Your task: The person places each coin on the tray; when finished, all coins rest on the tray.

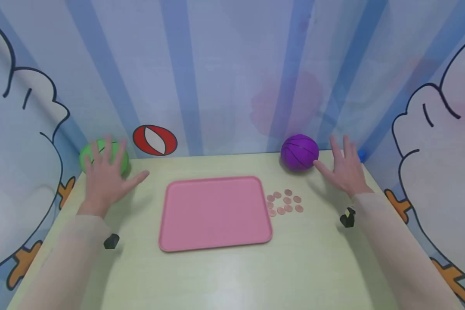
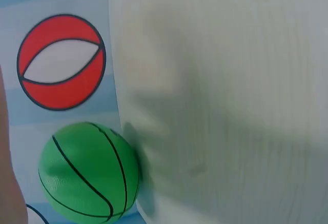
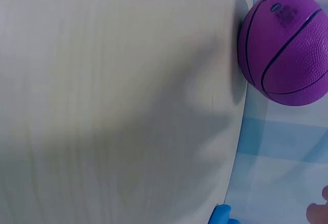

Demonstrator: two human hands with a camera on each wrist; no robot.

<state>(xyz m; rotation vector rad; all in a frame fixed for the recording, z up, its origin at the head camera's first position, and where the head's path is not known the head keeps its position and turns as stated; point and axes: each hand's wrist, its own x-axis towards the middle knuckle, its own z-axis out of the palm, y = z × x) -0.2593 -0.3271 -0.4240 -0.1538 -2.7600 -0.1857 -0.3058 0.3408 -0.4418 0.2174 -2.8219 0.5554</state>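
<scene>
My left hand (image 1: 104, 183) hovers at the left with its fingers spread, partly covering a green ball (image 1: 86, 157). In the left wrist view that green ball (image 2: 87, 172) has black seam lines and stands against the wall. At the right, my right hand (image 1: 348, 170) is held with fingers extended, beside a purple ball (image 1: 299, 153). The right wrist view shows the purple ball (image 3: 287, 49) apart from the fingertips (image 3: 318, 212). Neither hand holds anything. Between them lies a pink tray (image 1: 217, 213), with several small copper-coloured discs (image 1: 287, 200) just right of it.
A pale tabletop (image 1: 232, 275) carries everything. A striped cloth wall (image 1: 232, 86) rises behind, printed with a red-and-white ball (image 1: 155, 140), and cartoon-printed panels stand at both sides. A small blue object (image 3: 220, 215) sits in the far right corner.
</scene>
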